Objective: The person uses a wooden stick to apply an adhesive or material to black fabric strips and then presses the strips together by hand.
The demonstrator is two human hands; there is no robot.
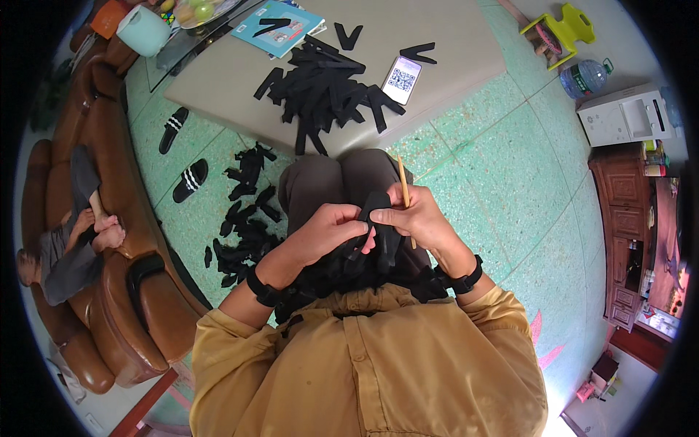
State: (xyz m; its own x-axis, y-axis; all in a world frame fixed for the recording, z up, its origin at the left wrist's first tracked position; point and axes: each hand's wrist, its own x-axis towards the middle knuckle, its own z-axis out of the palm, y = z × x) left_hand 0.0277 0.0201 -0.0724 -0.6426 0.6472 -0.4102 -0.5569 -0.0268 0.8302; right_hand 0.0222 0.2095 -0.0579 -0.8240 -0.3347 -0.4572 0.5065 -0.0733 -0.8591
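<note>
Above my lap, my left hand is closed with thumb and fingers pinching a black fabric strip. My right hand grips the same strip from the other side, its thumb pressed on the cloth. A thin wooden stick is also tucked in my right hand, pointing up and away from me. More black strips lie across my lap beneath my hands. Ahead, a heap of black folded strips, several of them V-shaped, rests on the beige table.
A phone and a blue booklet lie by the heap. On the green floor, left of my legs, are small black pieces and two slippers. Another person sits on the brown sofa. A water bottle stands far right.
</note>
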